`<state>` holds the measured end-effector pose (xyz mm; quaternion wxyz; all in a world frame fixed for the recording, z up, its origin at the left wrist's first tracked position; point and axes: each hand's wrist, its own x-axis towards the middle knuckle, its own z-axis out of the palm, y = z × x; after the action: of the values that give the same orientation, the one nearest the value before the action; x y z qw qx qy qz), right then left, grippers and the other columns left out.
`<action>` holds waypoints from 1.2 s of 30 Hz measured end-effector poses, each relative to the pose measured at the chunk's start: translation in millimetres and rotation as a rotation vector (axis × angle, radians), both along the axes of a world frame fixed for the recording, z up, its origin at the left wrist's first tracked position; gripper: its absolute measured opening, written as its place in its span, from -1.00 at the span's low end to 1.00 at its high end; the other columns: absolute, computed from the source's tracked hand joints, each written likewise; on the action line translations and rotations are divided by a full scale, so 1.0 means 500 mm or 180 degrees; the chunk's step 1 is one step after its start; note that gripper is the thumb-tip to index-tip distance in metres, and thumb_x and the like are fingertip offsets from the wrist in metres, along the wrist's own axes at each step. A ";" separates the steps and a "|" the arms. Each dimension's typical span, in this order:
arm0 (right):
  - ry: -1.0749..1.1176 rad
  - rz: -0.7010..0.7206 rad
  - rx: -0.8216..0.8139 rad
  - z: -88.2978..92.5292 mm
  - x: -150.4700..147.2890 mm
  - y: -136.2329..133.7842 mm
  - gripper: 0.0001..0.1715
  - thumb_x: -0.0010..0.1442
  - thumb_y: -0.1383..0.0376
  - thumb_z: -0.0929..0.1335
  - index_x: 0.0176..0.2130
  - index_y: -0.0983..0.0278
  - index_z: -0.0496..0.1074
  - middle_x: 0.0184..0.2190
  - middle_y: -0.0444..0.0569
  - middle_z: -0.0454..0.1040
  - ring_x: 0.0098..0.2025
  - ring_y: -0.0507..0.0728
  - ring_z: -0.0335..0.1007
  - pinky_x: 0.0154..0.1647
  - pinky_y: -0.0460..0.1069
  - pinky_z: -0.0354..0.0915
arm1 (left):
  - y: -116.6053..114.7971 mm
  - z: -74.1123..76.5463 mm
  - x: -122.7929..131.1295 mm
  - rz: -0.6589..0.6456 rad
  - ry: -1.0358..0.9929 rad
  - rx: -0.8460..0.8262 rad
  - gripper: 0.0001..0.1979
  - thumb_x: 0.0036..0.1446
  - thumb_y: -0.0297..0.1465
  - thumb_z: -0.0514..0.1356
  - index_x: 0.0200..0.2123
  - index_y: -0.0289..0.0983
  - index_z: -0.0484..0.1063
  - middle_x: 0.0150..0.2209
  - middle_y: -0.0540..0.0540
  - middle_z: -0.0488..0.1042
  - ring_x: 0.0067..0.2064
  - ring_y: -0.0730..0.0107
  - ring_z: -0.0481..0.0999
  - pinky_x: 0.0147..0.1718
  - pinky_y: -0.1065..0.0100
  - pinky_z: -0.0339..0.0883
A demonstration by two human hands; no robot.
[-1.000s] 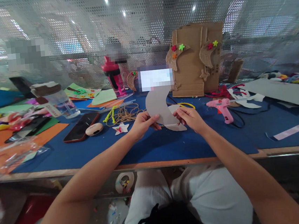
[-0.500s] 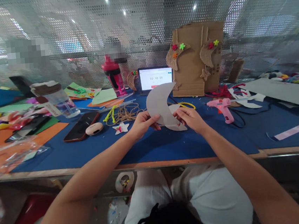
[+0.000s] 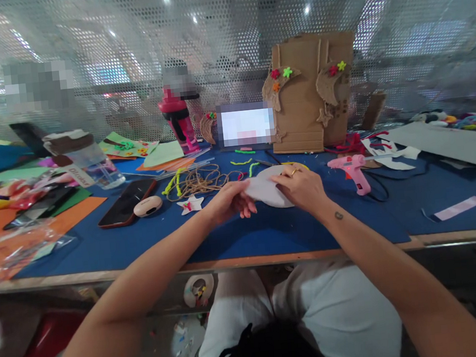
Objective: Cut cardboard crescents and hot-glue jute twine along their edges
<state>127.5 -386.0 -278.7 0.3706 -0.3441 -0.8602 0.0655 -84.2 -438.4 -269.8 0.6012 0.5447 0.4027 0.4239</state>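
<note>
A pale grey crescent cut-out (image 3: 269, 191), of paper or thin card, is held just above the blue table mat, tilted nearly flat so its curve is foreshortened. My left hand (image 3: 232, 200) pinches its left end, thumb on top and fingers curled beneath. Over its right part, my right hand (image 3: 301, 186) grips with bent fingers that cover some of the edge. A white star with a small pink and green piece on it (image 3: 190, 205) lies left of my left hand. Behind the crescent are short green pipe cleaner pieces (image 3: 254, 168) and tangled brown twine (image 3: 202, 181).
To the right lies a pink glue gun (image 3: 354, 173) with its cord. Left are a phone (image 3: 127, 203), a beige oval object (image 3: 148, 206) and a clear bottle (image 3: 87, 159). Cardboard (image 3: 297, 94) with twine-covered moons stands behind, beside a tablet (image 3: 245, 124).
The crescent has tipped from upright to nearly flat and dropped lower. My right hand has turned over its top, and pipe cleaner pieces behind it now show.
</note>
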 end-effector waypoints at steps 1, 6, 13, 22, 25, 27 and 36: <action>0.0064 0.0062 -0.0109 -0.004 -0.005 0.001 -0.63 0.21 0.08 0.23 -0.38 0.25 0.48 -0.45 0.00 0.34 -0.32 0.13 0.22 -0.35 -0.01 0.11 | 0.001 0.000 -0.001 0.0064 -0.0015 0.0168 -0.43 -0.09 0.14 0.13 -0.54 -0.32 0.33 -0.68 -0.08 0.43 -0.72 0.49 0.36 -0.78 0.51 0.18; 0.0594 0.0327 -0.0653 -0.022 -0.023 0.010 -0.40 0.26 -0.05 0.11 -0.60 0.28 0.19 -0.65 -0.16 0.09 -0.55 -0.01 0.03 -0.51 -0.07 0.02 | 0.004 -0.009 0.000 0.0636 0.0205 0.0891 -0.50 -0.06 0.04 0.24 -0.52 -0.32 0.30 -0.67 0.06 0.39 -0.69 0.65 0.33 -0.72 0.63 0.18; 0.1029 0.0864 -0.1216 -0.021 -0.028 -0.001 -0.39 0.22 -0.14 0.12 -0.53 0.27 0.22 -0.59 -0.12 0.23 -0.49 0.01 0.15 -0.48 -0.07 0.13 | 0.002 -0.034 0.044 0.0040 0.0396 0.0457 -0.51 -0.09 -0.02 0.28 -0.34 -0.36 0.39 -0.39 -0.13 0.55 -0.55 0.43 0.52 -0.63 0.49 0.36; 0.1308 0.0911 -0.1573 -0.012 -0.005 0.010 -0.31 0.28 -0.11 0.01 -0.28 0.33 0.39 -0.64 -0.14 0.31 -0.65 -0.06 0.07 -0.62 -0.11 0.03 | 0.002 -0.024 0.022 0.0530 0.0013 0.0475 -0.57 -0.06 -0.08 0.29 -0.37 -0.37 0.38 -0.40 -0.18 0.56 -0.52 0.48 0.51 -0.57 0.52 0.36; 0.1128 0.0956 -0.1480 -0.007 -0.003 0.008 -0.39 0.27 -0.08 0.09 -0.31 0.32 0.40 -0.63 -0.14 0.32 -0.62 -0.05 0.10 -0.58 -0.12 0.06 | 0.001 -0.022 0.021 0.0604 -0.0044 0.0495 -0.58 -0.07 -0.10 0.30 -0.37 -0.37 0.39 -0.42 -0.17 0.56 -0.53 0.48 0.51 -0.57 0.52 0.37; 0.0935 0.0998 -0.1388 -0.007 -0.005 0.006 -0.48 0.25 -0.04 0.16 -0.37 0.31 0.39 -0.63 -0.15 0.32 -0.59 -0.04 0.16 -0.54 -0.12 0.09 | 0.000 -0.021 0.021 0.0605 -0.0071 0.0494 -0.58 -0.08 -0.10 0.31 -0.37 -0.37 0.40 -0.42 -0.17 0.56 -0.53 0.47 0.51 -0.57 0.52 0.37; 0.0025 0.0757 -0.0968 -0.008 -0.009 0.012 -0.60 0.26 0.12 0.17 -0.39 0.29 0.41 -0.60 -0.13 0.40 -0.52 0.00 0.31 -0.45 -0.10 0.19 | -0.002 -0.027 0.027 0.0373 -0.0005 0.0379 -0.58 -0.14 -0.14 0.36 -0.40 -0.43 0.48 -0.49 -0.19 0.55 -0.56 0.40 0.51 -0.60 0.47 0.38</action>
<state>123.1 -380.1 -282.4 0.3073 -0.2918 -0.8735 0.2395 -70.8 -439.6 -283.3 0.5422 0.5546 0.4075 0.4820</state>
